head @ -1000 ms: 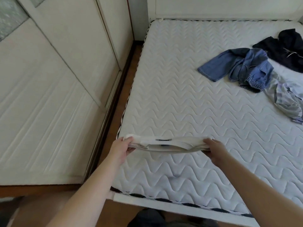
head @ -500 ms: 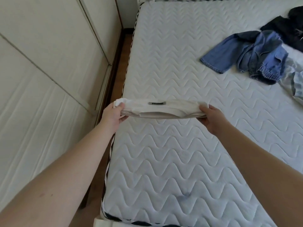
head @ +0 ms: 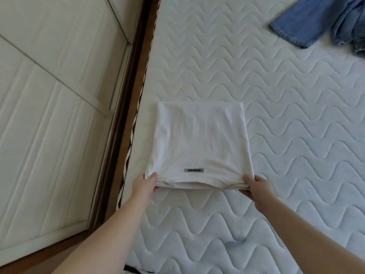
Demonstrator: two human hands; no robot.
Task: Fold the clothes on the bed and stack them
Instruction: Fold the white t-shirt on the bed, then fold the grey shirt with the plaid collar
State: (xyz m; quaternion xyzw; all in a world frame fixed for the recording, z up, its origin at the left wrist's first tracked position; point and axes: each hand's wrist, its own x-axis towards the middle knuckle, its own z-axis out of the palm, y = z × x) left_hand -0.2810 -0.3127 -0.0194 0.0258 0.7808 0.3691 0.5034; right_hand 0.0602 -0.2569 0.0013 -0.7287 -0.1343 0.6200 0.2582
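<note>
A: What do we have between our hands?

B: A white folded garment [head: 199,143], lying flat on the bed [head: 276,119] as a neat, slightly tapering rectangle. Its far edge is straight; its near edge shows several stacked layers and a small grey label just ahead of our fingers.

A: And how are we holding it?

B: Our left hand [head: 145,184] pinches the near left corner, thumb on top and the other fingers curled under the layers. Our right hand [head: 256,187] grips the near right corner the same way, thumb over the fabric, where the cloth bunches into a few wrinkles.

A: What lies around us?

B: Beyond our right fingers, far off toward the upper right, a blue denim garment [head: 308,24] sprawls unfolded, partly cut off by the picture's edge. The mattress carries a wavy quilted pattern, with a faint bluish mark nearer to us than our fingers.

A: And to the left?

B: Just beside our left fingers runs the bed's striped edge piping, then a strip of brown wooden floor [head: 126,99], then pale panelled wardrobe doors [head: 49,115]. Nothing sits on the folded piece.
</note>
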